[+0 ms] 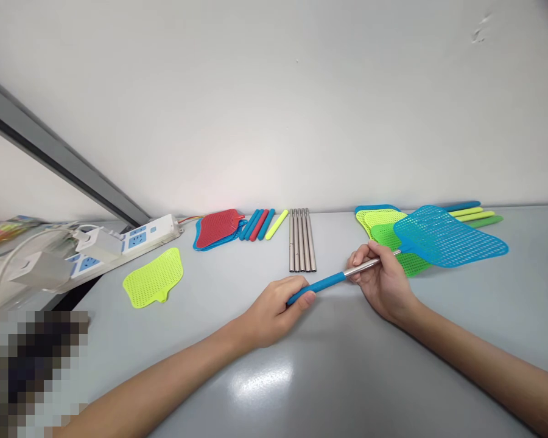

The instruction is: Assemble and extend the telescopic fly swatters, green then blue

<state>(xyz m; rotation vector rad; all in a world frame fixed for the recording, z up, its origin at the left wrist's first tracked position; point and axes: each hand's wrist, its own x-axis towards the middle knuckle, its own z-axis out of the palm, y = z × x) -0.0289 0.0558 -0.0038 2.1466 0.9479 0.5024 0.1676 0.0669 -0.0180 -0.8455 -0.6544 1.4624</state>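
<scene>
Above the grey table, both hands hold one fly swatter with a blue grip, a metal rod and a blue mesh head (447, 237). My left hand (276, 310) is closed round the rear of the blue grip (324, 285). The fingers of my right hand (383, 280) pinch the metal rod (368, 266) close to the head. Behind that head lie finished-looking swatters with a green mesh head (411, 264), a yellow-green mesh head (377, 219) and a blue one, partly covered. Beyond my hands, several metal rods (302, 240) lie side by side.
Several coloured grips (257, 225) lie left of the rods, beside stacked red and blue mesh heads (218, 228). A loose yellow-green head (154, 280) rests nearer me. Power strips (141, 236) with plugs and cables line the left edge. A white wall (283, 103) stands behind.
</scene>
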